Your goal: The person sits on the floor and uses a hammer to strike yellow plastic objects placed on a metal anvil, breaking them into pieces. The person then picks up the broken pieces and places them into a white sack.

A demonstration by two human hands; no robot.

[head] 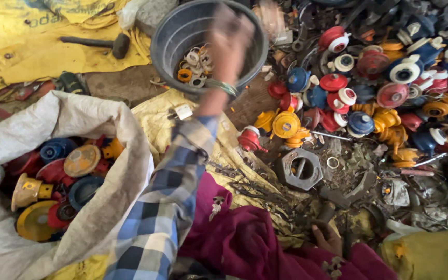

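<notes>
My left hand [230, 44], blurred by motion, is stretched out over a round grey bucket [168, 39] that holds several white and orange rings [195, 67]. Its arm wears a blue-and-white checked sleeve and thin bangles at the wrist. Whether the fingers hold anything is lost in the blur. My right hand [329, 239] lies low at the bottom, against the ground among dark metal scraps, partly hidden by maroon cloth [245, 238]; its grip is unclear.
A white sack [105, 135] at the left holds red, blue and yellow wheel-like parts. A big heap of similar parts [390, 83] fills the right. A grey hexagonal nut [301, 169] lies in the middle. A hammer [99, 44] rests on yellow sheeting.
</notes>
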